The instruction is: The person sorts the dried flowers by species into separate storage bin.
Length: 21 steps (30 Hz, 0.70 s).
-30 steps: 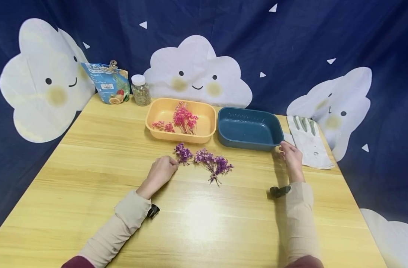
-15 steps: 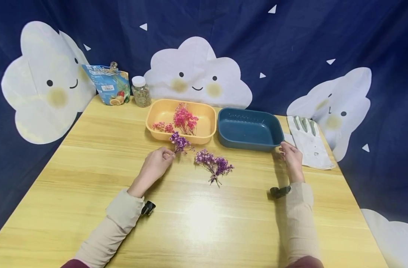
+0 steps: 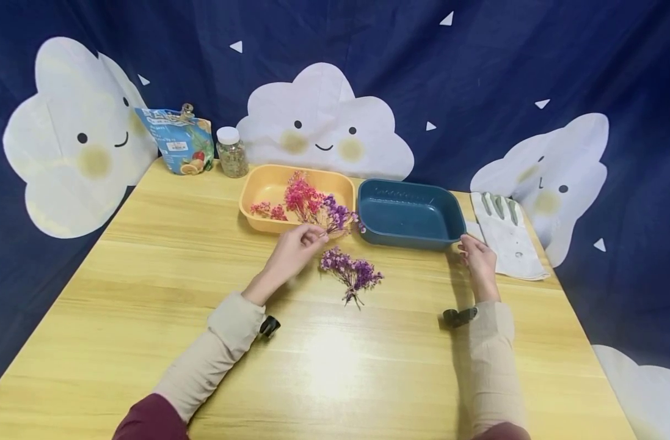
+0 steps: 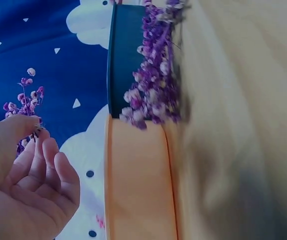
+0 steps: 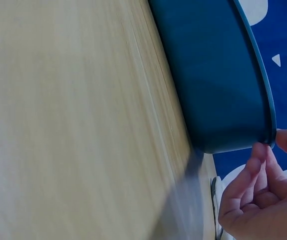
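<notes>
My left hand (image 3: 296,252) pinches the stems of a small sprig of purple dried flowers (image 3: 337,214) between thumb and fingertips. It is raised in front of the yellow bin (image 3: 269,225), and the blossoms overlap that bin's front right corner in the head view. Pink dried flowers (image 3: 303,194) lie inside the yellow bin. A second, larger purple bunch (image 3: 352,272) lies on the table just below the held sprig. With thumb and fingers, my right hand (image 3: 479,260) pinches the rim of the dark blue bin (image 3: 406,238) at its near right corner; nothing lies inside that bin.
At the back left stand a blue pouch (image 3: 181,143) with a clip and a jar (image 3: 232,153) with a white lid. A white glove (image 3: 510,244) with grey-green fingers lies right of the blue bin. A cloud-patterned curtain (image 3: 450,79) hangs behind the table (image 3: 400,366).
My left hand has lifted the small purple sprig off the table and carried it right, toward the gap between the bins. My right hand has stayed on the blue bin's rim.
</notes>
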Tool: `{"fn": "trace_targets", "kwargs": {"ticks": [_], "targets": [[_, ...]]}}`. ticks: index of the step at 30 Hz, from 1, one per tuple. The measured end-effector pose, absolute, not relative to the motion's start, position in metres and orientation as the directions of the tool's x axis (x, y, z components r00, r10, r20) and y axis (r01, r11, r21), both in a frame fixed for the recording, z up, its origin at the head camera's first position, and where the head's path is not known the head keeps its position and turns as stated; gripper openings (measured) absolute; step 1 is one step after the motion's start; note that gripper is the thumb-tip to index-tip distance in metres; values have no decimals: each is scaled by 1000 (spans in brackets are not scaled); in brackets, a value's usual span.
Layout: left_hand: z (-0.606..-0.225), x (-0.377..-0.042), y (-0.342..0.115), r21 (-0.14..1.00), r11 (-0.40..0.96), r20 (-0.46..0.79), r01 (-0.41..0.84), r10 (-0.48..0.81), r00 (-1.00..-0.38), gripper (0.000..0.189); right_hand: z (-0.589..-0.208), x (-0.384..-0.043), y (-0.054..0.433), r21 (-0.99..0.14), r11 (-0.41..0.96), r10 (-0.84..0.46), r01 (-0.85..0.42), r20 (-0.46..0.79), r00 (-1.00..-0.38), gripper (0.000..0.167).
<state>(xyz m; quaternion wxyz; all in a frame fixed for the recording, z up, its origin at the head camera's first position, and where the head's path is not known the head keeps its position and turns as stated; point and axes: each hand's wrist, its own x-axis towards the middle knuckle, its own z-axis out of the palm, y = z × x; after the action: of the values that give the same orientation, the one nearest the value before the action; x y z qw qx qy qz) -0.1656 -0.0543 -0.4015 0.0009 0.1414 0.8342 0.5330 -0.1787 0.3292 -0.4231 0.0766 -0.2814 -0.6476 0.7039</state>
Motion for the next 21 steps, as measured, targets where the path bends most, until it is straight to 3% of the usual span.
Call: {"fn": "trace_targets", "kwargs": {"ticks": [13, 21], "targets": [[-393, -217, 10, 884, 399, 129, 244, 293, -947, 24, -426, -179, 329, -965, -100, 504, 244, -260, -824, 13], [-397, -238, 41, 839, 488, 96, 241, 304, -948, 26, -429, -177, 330, -963, -81, 493, 257, -263, -829, 14]]}}
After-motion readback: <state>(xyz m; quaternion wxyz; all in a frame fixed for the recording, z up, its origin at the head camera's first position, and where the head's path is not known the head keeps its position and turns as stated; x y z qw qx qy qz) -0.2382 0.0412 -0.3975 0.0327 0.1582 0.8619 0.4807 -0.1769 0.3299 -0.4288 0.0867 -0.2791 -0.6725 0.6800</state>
